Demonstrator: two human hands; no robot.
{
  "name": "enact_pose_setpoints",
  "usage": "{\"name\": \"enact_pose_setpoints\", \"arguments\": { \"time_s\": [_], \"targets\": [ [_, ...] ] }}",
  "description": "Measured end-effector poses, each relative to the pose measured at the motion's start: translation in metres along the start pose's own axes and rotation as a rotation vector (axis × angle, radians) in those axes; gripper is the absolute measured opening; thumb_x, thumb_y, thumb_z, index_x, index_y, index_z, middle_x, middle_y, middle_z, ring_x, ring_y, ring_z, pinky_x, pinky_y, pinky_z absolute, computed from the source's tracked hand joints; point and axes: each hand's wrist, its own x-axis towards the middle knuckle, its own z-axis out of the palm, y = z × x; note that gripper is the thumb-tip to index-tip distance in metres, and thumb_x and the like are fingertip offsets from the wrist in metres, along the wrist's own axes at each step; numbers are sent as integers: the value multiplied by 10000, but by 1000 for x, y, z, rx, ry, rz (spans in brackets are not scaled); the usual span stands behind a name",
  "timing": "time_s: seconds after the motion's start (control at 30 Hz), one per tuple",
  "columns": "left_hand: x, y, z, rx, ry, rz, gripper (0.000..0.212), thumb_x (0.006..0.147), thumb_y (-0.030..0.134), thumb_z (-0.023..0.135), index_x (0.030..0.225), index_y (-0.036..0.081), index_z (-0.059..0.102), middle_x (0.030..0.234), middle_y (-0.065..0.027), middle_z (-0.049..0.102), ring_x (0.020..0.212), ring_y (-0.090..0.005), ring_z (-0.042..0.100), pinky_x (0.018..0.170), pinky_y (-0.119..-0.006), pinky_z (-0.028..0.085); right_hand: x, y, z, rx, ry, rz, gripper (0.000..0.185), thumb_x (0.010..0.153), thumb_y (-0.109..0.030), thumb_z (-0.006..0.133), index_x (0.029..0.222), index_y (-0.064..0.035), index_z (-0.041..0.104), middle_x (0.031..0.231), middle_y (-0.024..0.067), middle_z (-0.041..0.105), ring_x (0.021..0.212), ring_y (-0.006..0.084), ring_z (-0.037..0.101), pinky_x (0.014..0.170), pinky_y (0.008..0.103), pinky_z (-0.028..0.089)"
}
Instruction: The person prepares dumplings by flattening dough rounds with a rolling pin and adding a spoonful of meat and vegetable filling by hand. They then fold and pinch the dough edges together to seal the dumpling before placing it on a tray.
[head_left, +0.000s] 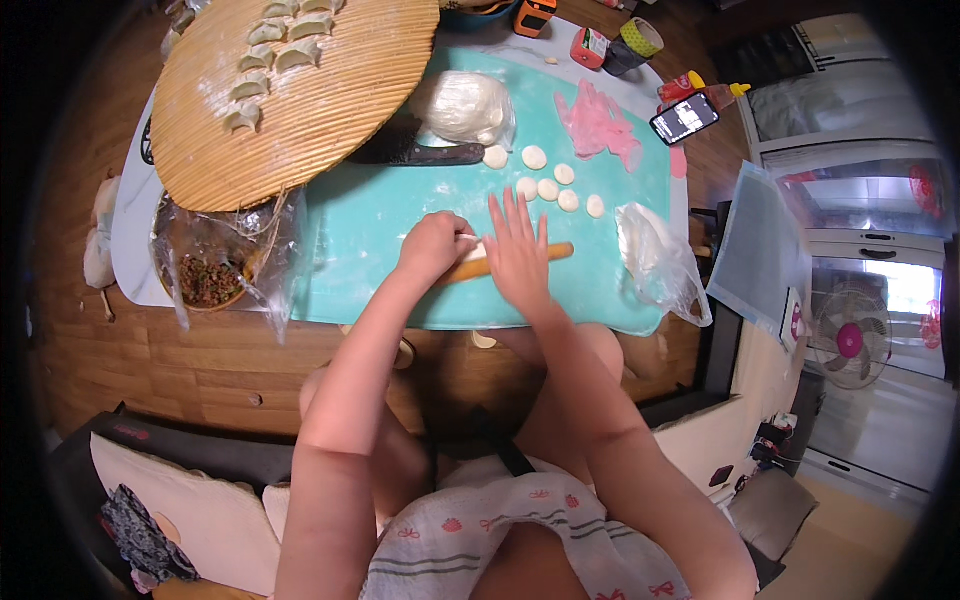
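Note:
My left hand (437, 241) pinches the edge of a small piece of dough (471, 248) between thumb and fingers. A wooden rolling pin (560, 250) lies against that dough on the teal mat (360, 262). My right hand (519, 251) rests flat over the pin, palm down, its fingers stretched out and apart; it covers the pin's middle. Beyond it lie several flattened dough discs (568, 200). A larger lump of dough (465, 105) in clear plastic sits farther back, with a knife's dark handle (448, 154) in front of it.
A round woven tray (360, 97) with several dumplings (298, 55) overhangs a bowl of filling (206, 283) at the left. To the right are pink gloves (596, 124), a plastic bag (656, 255) with something white inside and a phone (684, 118). A fan (850, 340) stands beyond.

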Motion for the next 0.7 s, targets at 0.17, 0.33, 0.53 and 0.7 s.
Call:
{"name": "enact_pose_setpoints", "arguments": {
  "time_s": [0.17, 0.33, 0.53, 0.7],
  "targets": [
    [3, 5, 1, 104, 53, -160, 204, 683, 219, 698, 829, 77, 690, 842, -124, 649, 795, -284, 622, 699, -380, 493, 28, 0, 6, 41, 105, 34, 617, 877, -280, 484, 1400, -73, 230, 1464, 118, 197, 1347, 282, 184, 1058, 526, 145],
    [-6, 4, 7, 224, 62, -103, 284, 617, 238, 735, 842, 74, 685, 806, -140, 643, 774, -295, 622, 691, -373, 497, -88, -8, 1, 59, -47, 69, 592, 813, -213, 575, 1341, -83, 340, 1433, 111, 264, 1336, 275, 225, 1056, 525, 152],
    [-13, 4, -9, -395, 243, -37, 223, 733, 186, 707, 894, 41, 654, 794, -96, 660, 683, -192, 616, 668, -308, 482, -95, 20, 8, 106, 24, -81, 395, 760, -199, 651, 1100, -68, 498, 1303, 97, 411, 1250, 290, 347, 1042, 481, 241],
    [-52, 1, -56, -1133, 729, -9, 205, 859, 152, 601, 931, -38, 575, 861, -41, 634, 769, -128, 596, 714, -272, 480, -39, 27, 14, 164, 190, 191, 306, 785, -191, 629, 1040, -51, 532, 1228, 132, 455, 1131, 320, 425, 943, 450, 332]
  ]
}}
